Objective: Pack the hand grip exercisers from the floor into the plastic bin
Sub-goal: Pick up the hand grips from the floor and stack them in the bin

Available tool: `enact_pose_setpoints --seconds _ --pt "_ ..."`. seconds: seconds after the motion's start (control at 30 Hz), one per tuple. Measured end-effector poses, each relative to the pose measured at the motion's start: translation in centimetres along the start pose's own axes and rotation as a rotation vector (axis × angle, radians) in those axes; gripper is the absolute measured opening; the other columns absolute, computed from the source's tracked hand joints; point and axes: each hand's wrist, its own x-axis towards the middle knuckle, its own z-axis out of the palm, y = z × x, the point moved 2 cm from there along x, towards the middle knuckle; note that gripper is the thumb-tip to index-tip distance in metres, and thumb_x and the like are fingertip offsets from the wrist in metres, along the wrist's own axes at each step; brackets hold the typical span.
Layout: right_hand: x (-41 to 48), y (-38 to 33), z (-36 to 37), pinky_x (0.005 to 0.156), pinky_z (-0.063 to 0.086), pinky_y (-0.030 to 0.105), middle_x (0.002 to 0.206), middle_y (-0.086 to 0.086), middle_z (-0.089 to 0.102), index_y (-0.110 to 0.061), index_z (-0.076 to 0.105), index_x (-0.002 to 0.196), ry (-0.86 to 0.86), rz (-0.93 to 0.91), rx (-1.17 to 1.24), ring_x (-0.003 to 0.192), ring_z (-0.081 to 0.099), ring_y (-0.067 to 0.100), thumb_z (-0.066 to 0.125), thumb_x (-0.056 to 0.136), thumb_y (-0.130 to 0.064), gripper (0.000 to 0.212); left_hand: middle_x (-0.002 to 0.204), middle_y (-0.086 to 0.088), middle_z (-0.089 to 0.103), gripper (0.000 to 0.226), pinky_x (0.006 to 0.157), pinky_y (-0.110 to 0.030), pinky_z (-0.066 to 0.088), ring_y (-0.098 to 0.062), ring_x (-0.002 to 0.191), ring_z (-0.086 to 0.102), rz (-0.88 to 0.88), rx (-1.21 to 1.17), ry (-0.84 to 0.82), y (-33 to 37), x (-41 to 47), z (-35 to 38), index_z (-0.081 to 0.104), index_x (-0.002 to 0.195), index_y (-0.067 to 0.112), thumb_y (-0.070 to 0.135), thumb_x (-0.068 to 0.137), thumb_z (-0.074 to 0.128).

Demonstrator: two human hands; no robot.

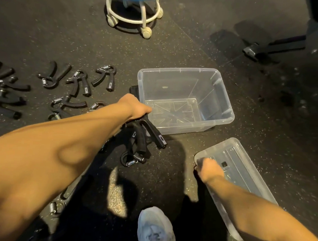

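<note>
Packing has barely begun: the plastic bin (178, 70) at 12 o'clock is empty; the left hand (134, 107) clutches a bunch of exercisers (143, 138) beside it, the right hand (210, 169) grips the lid (241, 169) at 4 o'clock; loose exercisers (78, 80) remain at 9 o'clock

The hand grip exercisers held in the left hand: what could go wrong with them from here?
1. The left hand grips several hand grip exercisers in a loose hanging bunch; one could slip out before reaching the plastic bin.
2. The bunch hangs beside the bin's near wall, not over it, so it may knock the empty bin aside.
</note>
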Motion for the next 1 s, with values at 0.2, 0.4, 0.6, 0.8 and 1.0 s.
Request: enact_pose_setpoints --seconds 0.2,0.4,0.6,0.8,1.0 --pt "-2.3 -0.4 -5.5 0.093 0.055 0.048 0.101 0.017 0.073 -0.013 0.068 0.097 0.195 0.126 1.312 0.098 0.069 0.037 0.049 0.101 -0.018 0.02 0.082 -0.004 0.063 0.043 0.053 -0.028 0.041 -0.019 0.07 0.059 -0.007 -0.048 -0.096 1.2 -3.2 3.6 0.064 0.105 0.006 0.035 0.076 0.075" --pt "-5.1 -4.9 -9.2 0.07 0.064 0.041 0.11 0.012 0.069 -0.012 0.052 0.126 -0.027 0.219 1.692 0.092 0.074 0.029 0.064 0.097 -0.035 0.039 0.08 -0.002 0.062 0.04 0.051 -0.026 0.042 -0.017 0.07 0.059 -0.06 -0.122 -0.14 -0.2 -6.1 5.6 0.064 0.11 0.004 0.026 0.079 0.076" --pt "-5.5 -4.9 -9.9 0.075 0.063 0.045 0.098 0.013 0.068 -0.01 0.059 0.101 0.029 0.358 1.404 0.08 0.074 0.03 0.071 0.09 -0.012 0.016 0.116 -0.008 0.067 0.062 0.087 -0.037 0.052 -0.027 0.1 0.064 -0.055 -0.099 -0.236 -3.0 -7.9 5.8 0.062 0.124 0.003 0.04 0.078 0.082" --pt "-5.5 -2.9 -10.3 0.081 0.061 0.048 0.101 0.015 0.072 -0.011 0.061 0.095 0.041 0.332 1.13 0.082 0.074 0.034 0.077 0.078 -0.019 0.024 0.094 -0.007 0.077 0.048 0.082 -0.034 0.057 -0.025 0.088 0.074 0.042 -0.082 -0.381 -4.2 -10.0 1.9 0.077 0.1 0.008 0.051 0.079 0.077" --pt "-6.7 -3.8 -11.2 0.064 0.063 0.051 0.094 0.023 0.071 0.001 0.06 0.106 -0.047 0.233 1.038 0.07 0.074 0.039 0.071 0.085 -0.004 0.025 0.084 -0.014 0.074 0.024 0.075 -0.04 0.054 -0.028 0.068 0.07 0.046 -0.477 -0.294 -4.0 -10.2 0.0 0.073 0.087 0.01 0.033 0.083 0.07"
